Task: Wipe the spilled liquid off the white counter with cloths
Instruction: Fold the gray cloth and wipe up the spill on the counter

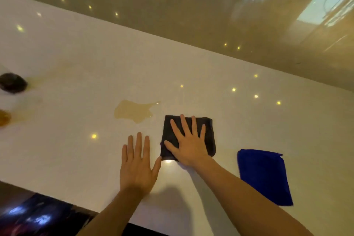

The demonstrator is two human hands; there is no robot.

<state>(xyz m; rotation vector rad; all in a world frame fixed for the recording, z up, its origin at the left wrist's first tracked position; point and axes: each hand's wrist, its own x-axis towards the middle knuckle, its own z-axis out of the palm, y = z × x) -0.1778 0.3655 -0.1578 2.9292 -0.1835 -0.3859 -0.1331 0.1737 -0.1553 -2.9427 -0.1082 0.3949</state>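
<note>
A pale yellow puddle of spilled liquid [134, 111] lies on the white counter [76, 63], near the middle. Just right of it sits a folded dark grey cloth [209, 136]. My right hand [188, 142] lies flat on that cloth with the fingers spread, pressing it to the counter. My left hand [138, 166] rests flat on the bare counter beside the cloth, palm down, fingers apart, holding nothing. A folded blue cloth [265, 176] lies further right, untouched.
At the far left edge stand a blurred dark round object [12, 83] and an amber one [4, 118], each with a faint yellowish smear beside it. A glossy beige wall [191, 15] backs the counter. The counter's near edge [57, 196] runs along the bottom left.
</note>
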